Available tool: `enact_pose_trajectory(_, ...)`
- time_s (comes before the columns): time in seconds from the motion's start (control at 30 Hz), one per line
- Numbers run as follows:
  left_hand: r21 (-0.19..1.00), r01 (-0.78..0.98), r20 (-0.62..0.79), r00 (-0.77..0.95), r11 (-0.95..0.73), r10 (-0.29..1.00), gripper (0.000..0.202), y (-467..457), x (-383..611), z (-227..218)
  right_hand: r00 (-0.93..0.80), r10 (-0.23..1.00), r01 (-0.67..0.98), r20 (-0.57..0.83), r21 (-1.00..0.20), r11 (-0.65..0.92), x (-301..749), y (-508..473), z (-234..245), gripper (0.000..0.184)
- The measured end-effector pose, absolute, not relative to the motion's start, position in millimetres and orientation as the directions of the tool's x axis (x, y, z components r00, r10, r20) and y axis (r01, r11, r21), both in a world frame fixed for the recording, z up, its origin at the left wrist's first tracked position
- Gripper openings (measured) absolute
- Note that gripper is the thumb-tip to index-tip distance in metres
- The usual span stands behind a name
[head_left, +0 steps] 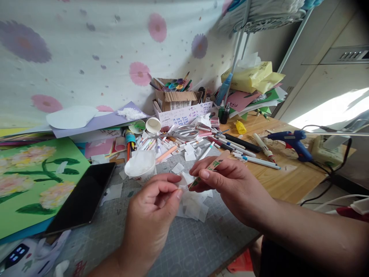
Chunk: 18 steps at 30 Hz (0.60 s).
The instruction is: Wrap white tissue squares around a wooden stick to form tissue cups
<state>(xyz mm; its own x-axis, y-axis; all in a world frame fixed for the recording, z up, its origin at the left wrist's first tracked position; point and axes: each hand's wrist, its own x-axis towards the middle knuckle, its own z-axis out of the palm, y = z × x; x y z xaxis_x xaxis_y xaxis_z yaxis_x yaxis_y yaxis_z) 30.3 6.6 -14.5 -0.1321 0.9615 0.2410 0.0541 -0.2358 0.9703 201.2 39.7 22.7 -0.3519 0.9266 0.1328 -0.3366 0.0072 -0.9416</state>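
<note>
Between the thumb and fingertips of my left hand is a small piece of thin white paper. My right hand grips a flat wooden craft stick smeared with green, its lower end by the white paper. Both hands are close together over a grey cutting mat. Below the fingers lie several loose squares of white paper. A white paper cup stands just beyond my left hand. Whether the stick's tip touches the paper is hard to make out.
Many markers lie heaped behind the hands. At right are a blue glue gun and a power strip. To the left, a black tablet overlaps a green flower picture. A cardboard box of brushes stands behind.
</note>
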Motion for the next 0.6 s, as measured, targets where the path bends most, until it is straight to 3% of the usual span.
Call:
enact_pose_trajectory(0.27, 0.978, 0.010, 0.208, -0.141, -0.209, 0.968, 0.010, 8.0, 31.7, -15.2, -0.375, 0.902, -0.373, 0.215, -0.925, 0.065, 200.4, 39.5, 21.3, 0.012)
enact_pose_trajectory(0.6, 0.970, 0.119, 0.232, -0.163, -0.214, 0.959, 0.011, 7.7, 31.2, -8.6, -0.376, 0.911, -0.357, 0.168, -0.934, 0.024, 200.1, 39.3, 21.2, 0.012)
